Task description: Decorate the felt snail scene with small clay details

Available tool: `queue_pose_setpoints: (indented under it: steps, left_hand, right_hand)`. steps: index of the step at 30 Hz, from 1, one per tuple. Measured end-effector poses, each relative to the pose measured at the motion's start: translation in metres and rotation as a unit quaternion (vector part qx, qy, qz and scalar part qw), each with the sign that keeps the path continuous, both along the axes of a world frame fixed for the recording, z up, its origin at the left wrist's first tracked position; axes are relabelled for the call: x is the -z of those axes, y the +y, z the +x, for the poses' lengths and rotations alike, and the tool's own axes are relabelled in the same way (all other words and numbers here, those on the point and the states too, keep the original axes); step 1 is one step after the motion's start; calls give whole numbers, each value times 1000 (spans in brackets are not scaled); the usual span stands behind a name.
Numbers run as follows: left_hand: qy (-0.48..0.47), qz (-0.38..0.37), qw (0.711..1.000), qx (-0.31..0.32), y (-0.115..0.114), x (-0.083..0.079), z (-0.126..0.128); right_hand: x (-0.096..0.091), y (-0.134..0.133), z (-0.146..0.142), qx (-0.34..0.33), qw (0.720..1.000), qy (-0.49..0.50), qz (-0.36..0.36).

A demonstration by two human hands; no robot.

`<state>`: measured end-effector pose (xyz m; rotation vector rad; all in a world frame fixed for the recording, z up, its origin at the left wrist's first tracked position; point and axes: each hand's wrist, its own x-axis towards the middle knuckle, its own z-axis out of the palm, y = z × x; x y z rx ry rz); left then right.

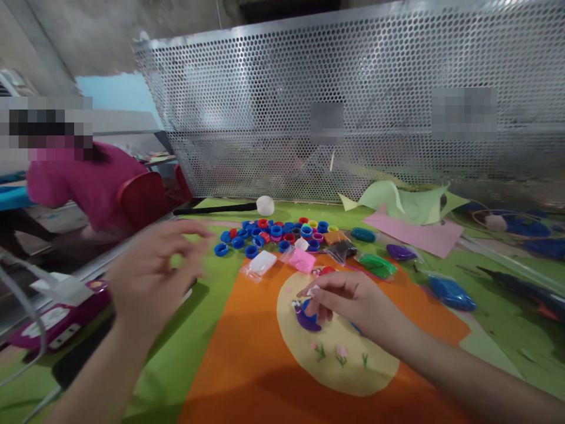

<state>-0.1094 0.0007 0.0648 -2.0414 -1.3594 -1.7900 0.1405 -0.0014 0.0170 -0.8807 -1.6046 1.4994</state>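
Note:
My right hand (348,297) is over a pale yellow paper oval (304,359). A small white lump of modelling clay (313,291) is pinched between its thumb and fingertips. Just under those fingers lies a dark blue and purple clay figure (306,318) with white bits at its left end, partly hidden. Lower on the oval are pink clay flowers (341,353) with green stems. The oval rests on an orange sheet (238,359). Raised at the left, slightly blurred, my left hand (154,277) has its fingers bent and apart, with nothing visible in them.
Several bottle caps (276,231) are heaped behind the orange sheet. Nearby are bags of white clay (261,263), pink clay (301,259) and blue clay (451,292). A purple power strip (62,315) sits left, a dark tool (525,288) right. A perforated metal panel (282,106) stands behind.

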Motion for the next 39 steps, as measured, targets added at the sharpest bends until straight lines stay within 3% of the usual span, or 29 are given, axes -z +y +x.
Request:
queue_pose_setpoints:
  steps: [2, 4, 7, 13, 20, 26, 30, 32, 35, 39]
  left_hand:
    - [105, -43, 990, 81, -7, 14, 20]
    - [252, -45, 949, 184, -13, 26, 39]
    - [282, -1, 932, 226, -18, 39, 56]
    - [261, 42, 946, 188, -19, 40, 57]
    - [262, 40, 947, 183, -23, 41, 61]
    - [308, 66, 933, 175, -28, 38, 61]
    - [287, 80, 939, 173, -31, 32, 60]
    - [247, 63, 951, 177, -31, 30, 59]
    - [146, -25, 966, 213, -29, 30, 57]
    - [85, -56, 971, 218, -25, 31, 55]
  right_hand:
    - [-1, -4, -2, -9, 1000, -6, -8]
    - [-1, -8, -4, -14, 1000, -26, -4]
    - [-2, -11, -6, -13, 998, -61, 6]
    - [3, -10, -8, -35, 999, -30, -26]
    - [11, -11, -5, -28, 995, -91, -12]
    - [11, -13, -1, -55, 991, -118, -13]
    - [8, -14, 1, -20, 991, -129, 23]
    - [3, -13, 0, 29, 993, -109, 42]
    - [-5, -12, -3, 93, 993, -57, 45]
    - [-8, -15, -6, 53, 998, -42, 1]
